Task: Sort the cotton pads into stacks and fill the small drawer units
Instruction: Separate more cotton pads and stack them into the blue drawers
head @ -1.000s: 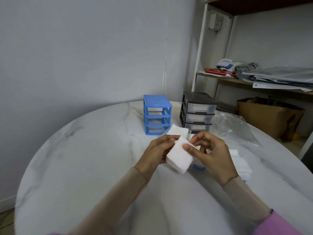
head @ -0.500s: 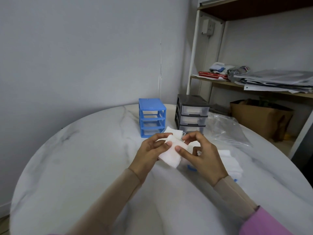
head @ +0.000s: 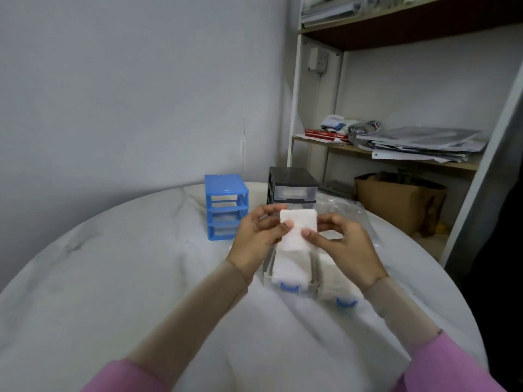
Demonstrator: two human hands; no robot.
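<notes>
Now both hands, left hand (head: 256, 236) and right hand (head: 343, 244), pinching cotton pad stack (head: 297, 232) (above 2 filled drawers (head: 288, 274))

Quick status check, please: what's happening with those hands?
Left hand and right hand pinch white cotton pad stack. Clear drawers below hold pads. Nothing in the way.

No text can be read; the red books (head: 325, 134) on the shelf show only blurred lettering.
</notes>
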